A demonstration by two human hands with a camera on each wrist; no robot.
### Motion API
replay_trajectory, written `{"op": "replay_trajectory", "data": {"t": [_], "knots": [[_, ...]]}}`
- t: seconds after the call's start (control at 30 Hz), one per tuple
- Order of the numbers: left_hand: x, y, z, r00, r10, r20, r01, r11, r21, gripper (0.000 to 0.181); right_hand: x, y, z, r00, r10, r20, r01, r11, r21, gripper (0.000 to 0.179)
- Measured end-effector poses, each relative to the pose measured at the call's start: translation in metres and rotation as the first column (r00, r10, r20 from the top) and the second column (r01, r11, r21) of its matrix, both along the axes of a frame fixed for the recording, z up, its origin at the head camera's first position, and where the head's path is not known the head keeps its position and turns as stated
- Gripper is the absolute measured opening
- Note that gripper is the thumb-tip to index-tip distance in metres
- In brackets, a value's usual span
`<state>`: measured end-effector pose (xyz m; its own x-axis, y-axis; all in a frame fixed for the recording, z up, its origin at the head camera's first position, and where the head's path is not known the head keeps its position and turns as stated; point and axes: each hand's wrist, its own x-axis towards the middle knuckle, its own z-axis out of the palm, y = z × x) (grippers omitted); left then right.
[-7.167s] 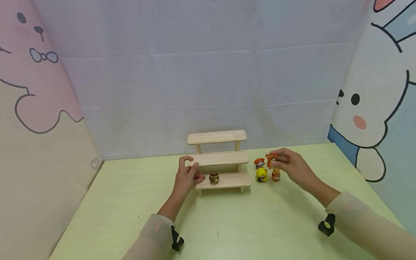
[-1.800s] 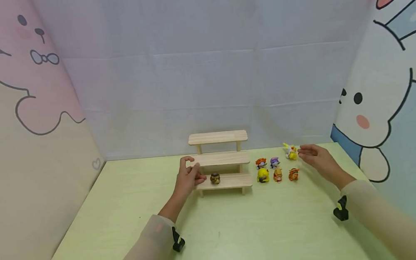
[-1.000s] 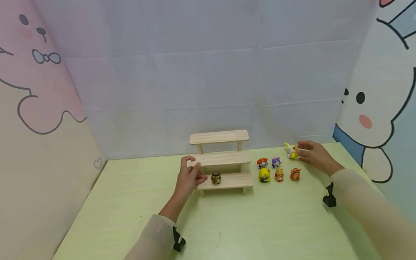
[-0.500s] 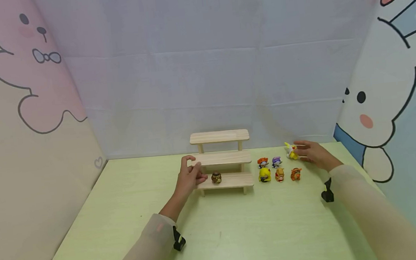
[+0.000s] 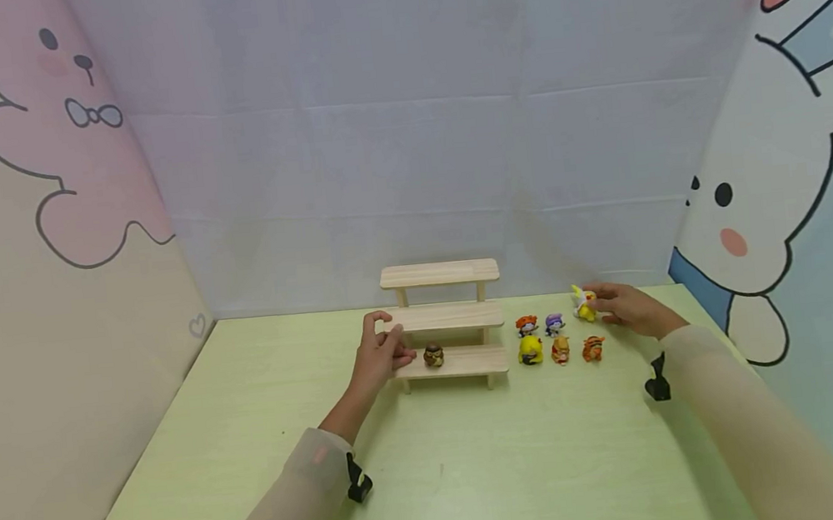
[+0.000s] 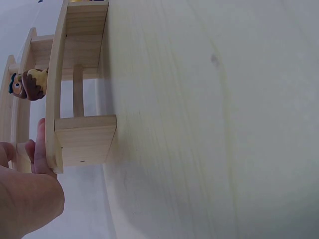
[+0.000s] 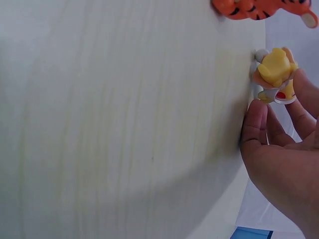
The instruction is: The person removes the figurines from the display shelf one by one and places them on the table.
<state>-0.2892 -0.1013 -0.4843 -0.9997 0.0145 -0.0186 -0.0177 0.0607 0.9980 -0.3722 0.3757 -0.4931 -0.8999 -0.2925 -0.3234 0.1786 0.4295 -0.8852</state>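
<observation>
My left hand [image 5: 376,357] grips the left end of a three-tier wooden display shelf [image 5: 443,318], its fingers at the lower tiers. In the left wrist view the fingers rest against the end of the bottom board [image 6: 56,99]. A brown owl figurine [image 5: 433,355] stands on the bottom tier. To the right, my right hand [image 5: 628,307] pinches a yellow-and-white figurine [image 5: 583,303] near the table's back edge. The right wrist view shows thumb and fingers around that figurine [image 7: 275,67], still at the table surface. Its far side is hidden.
Between shelf and right hand stand several figurines: an orange-haired one [image 5: 527,325], a purple-topped one [image 5: 554,324], a yellow one [image 5: 530,350], an orange-yellow one [image 5: 561,351] and an orange striped tiger [image 5: 593,349]. A white cloth [image 5: 348,174] hangs behind the table.
Earlier my right hand held the tiger figurine, which now stands at the right of the front row. The hand has since moved in and closed around the yellow-and-white figurine. My left hand stays put.
</observation>
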Motion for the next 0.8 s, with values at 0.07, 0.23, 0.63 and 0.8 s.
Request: {"op": "replay_trajectory", "data": {"t": [0.07, 0.23, 0.63, 0.8], "knots": [[0.000, 0.000, 0.000, 1.000, -0.002, -0.001, 0.002, 1.000, 0.004, 0.031, 0.001, 0.000, 0.000, 1.000, -0.008, -0.010, 0.008, 1.000, 0.008, 0.063], [0.002, 0.000, 0.001, 1.000, -0.006, 0.000, 0.006, 1.000, 0.007, 0.032, 0.004, -0.002, 0.001, 0.998, -0.048, -0.034, 0.049, 0.999, 0.018, 0.058], [0.005, -0.004, 0.012, 0.998, -0.060, 0.026, 0.059, 0.998, 0.039, 0.034, 0.004, -0.005, -0.002, 0.990, -0.073, -0.124, 0.074, 0.997, 0.007, 0.057], [0.015, -0.002, 0.028, 0.997, -0.069, 0.021, 0.069, 0.997, 0.034, 0.033, 0.005, -0.006, 0.001, 0.984, -0.087, -0.152, 0.093, 0.995, 0.030, 0.059]]}}
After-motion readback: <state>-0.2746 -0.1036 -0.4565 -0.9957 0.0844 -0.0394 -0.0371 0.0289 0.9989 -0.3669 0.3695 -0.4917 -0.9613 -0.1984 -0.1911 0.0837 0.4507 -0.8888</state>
